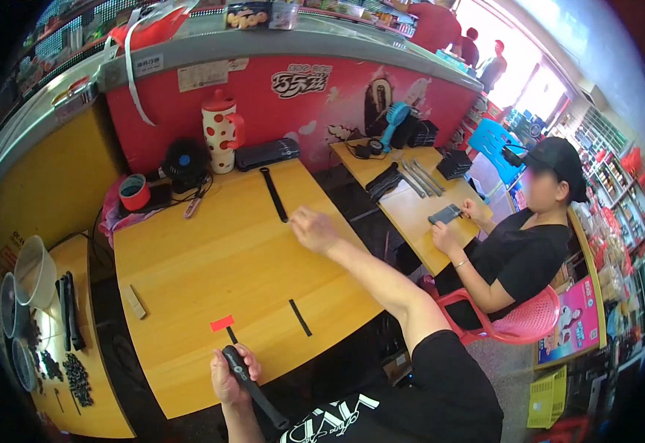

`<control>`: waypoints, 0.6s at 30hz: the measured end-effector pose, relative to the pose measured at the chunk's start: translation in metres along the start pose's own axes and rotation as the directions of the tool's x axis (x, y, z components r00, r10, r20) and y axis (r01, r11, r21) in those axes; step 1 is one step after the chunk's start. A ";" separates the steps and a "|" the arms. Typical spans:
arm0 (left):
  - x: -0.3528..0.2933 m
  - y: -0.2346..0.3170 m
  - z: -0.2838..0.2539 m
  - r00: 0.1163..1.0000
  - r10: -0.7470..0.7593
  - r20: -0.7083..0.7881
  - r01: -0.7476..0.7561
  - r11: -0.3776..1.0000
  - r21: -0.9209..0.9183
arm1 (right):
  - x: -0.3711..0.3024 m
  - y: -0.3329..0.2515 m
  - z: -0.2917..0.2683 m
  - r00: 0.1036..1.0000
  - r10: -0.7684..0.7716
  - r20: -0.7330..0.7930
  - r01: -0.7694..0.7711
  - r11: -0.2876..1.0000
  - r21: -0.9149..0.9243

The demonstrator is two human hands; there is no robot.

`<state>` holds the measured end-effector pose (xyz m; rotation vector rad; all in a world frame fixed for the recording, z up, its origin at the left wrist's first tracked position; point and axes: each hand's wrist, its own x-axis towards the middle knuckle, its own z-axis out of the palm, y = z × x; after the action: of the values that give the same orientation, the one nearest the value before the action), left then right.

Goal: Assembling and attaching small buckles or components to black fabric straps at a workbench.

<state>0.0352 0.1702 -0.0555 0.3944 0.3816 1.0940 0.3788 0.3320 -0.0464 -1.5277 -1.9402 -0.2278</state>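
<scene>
Black band (254,387) with a white printed mark, too small to read, lies in the left hand (227,378), fingers closed round its upper part, over the near edge of the bench (212,266).

From the left, a side bench (105,402) carries translucent tubs (36,272), dark straps (69,310) and a pile of small black pieces (77,378). On the main bench come a beige bar (137,301), a red tape roll (134,192), a red-spotted tumbler (219,136) and a red tag (221,323). Behind, the red panel (256,112) bears pale stickers and stylised lettering. A black case (267,153) shows a faint white mark.

A second band (273,193) lies plain; the right hand (314,230), fingers bent, is just beside its lower end, and whether it grips anything cannot be told. Nearer lies a thin black strip (299,317). White lettering crosses the wearer's shirt (440,391). Farther right, a co-worker (529,251) holds a dark packet (445,214); a pink poster (570,325) carries white print.
</scene>
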 end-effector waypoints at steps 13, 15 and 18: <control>-0.025 -0.016 0.046 0.999 -0.025 -0.034 0.035 0.949 0.314 | -0.098 -0.193 -0.108 0.917 0.019 0.398 -0.285 0.730 0.621; -0.028 -0.017 0.044 0.997 0.037 0.072 -0.054 0.966 0.254 | -0.116 -0.194 -0.104 0.901 0.101 0.422 -0.375 0.671 0.640; -0.022 -0.007 0.040 0.997 0.031 0.075 -0.059 0.914 0.403 | -0.133 -0.199 -0.102 0.873 0.195 0.448 -0.465 0.614 0.638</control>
<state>0.0504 0.1427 -0.0221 0.8098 0.5442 1.0416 0.2499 0.1121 0.0050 -1.3552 -1.5958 0.9497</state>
